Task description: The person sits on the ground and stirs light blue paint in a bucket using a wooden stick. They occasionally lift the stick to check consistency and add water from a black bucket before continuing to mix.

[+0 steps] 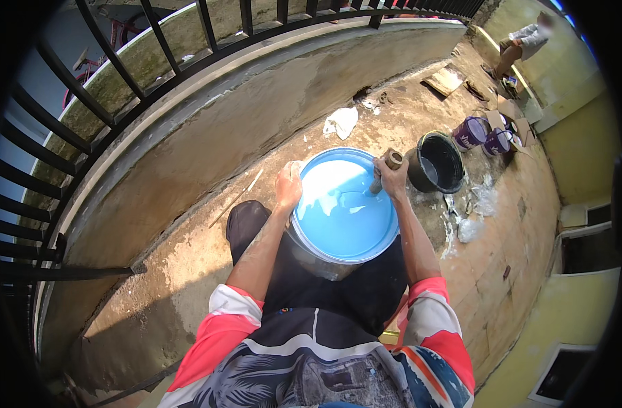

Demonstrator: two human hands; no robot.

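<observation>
Between my knees stands a bucket [319,253] full of light blue paint [348,221], its surface glossy in the sun. My left hand [289,185] is closed on the bucket's left rim, the thumb side up. At the right rim my right hand [392,178] wraps round a thick wooden stick [393,160]. The stick's upper end sticks out above the fist, and its lower part slants into the paint, where the tip is hidden.
Just right of the bucket stands a black pail [420,166]. Beyond it are purple paint tubs [469,133] and an opened cardboard box [522,130]. Crumpled plastic [470,230] and a white cloth [341,123] lie on the ground. A low wall [209,136] runs along the left. A person [525,44] is far right.
</observation>
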